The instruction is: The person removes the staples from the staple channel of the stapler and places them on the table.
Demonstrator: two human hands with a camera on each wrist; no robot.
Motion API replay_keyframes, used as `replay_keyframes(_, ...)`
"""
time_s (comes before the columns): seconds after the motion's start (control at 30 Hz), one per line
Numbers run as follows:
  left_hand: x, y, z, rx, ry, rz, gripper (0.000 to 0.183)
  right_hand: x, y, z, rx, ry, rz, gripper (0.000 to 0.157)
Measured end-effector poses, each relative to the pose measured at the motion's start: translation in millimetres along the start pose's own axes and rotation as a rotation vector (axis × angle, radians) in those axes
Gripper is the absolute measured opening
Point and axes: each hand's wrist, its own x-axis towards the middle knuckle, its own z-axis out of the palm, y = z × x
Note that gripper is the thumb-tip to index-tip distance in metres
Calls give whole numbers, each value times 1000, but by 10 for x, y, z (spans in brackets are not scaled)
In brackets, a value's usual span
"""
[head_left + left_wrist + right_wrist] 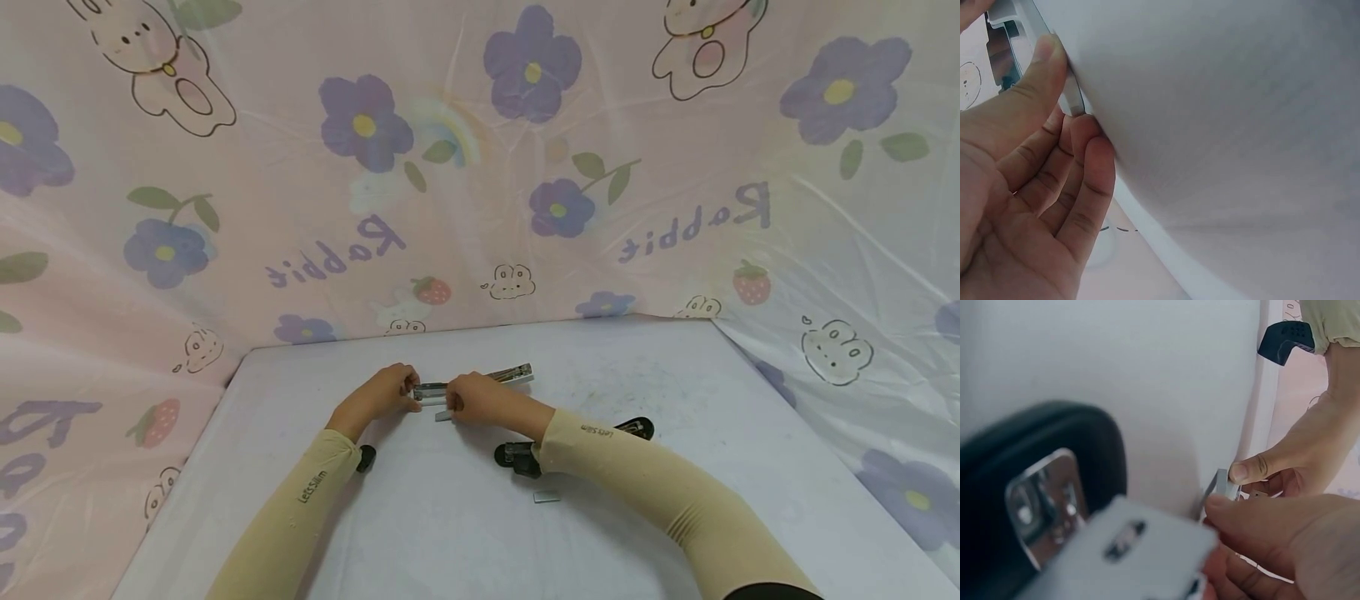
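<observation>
A silver-and-white stapler (512, 375) lies opened out near the back middle of the table. My left hand (386, 389) pinches its left end between thumb and fingers; in the left wrist view the thumb (1041, 69) presses on the pale edge. My right hand (483, 399) grips the stapler around its middle and hides that part. A short grey piece (443, 416), like a strip of staples, shows beside the right fingertips; whether they touch it I cannot tell. Close in the right wrist view are a blurred slotted pale plate (1147, 550) and a black rounded part (1079, 431).
A black stapler (519, 457) lies beneath the right forearm, its far end (639, 427) showing past the sleeve. Another small grey strip (547, 497) lies nearer me. The white-covered table (420, 533) meets a patterned curtain (465, 192) at the back.
</observation>
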Motion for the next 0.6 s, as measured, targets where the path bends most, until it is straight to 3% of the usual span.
replay_keyframes(0.17,-7,7,-1,-14,-9,-6,36,-1,6,25,-10,-7,20,7)
replay_keyframes(0.3,1,-32,16,-3,-5,29,35,-6,12,39,-11,-10,25,6)
replay_keyframes(0.6,15,18,10,4,-27,-9,36,-85,-42,-72,-25,28,1,5)
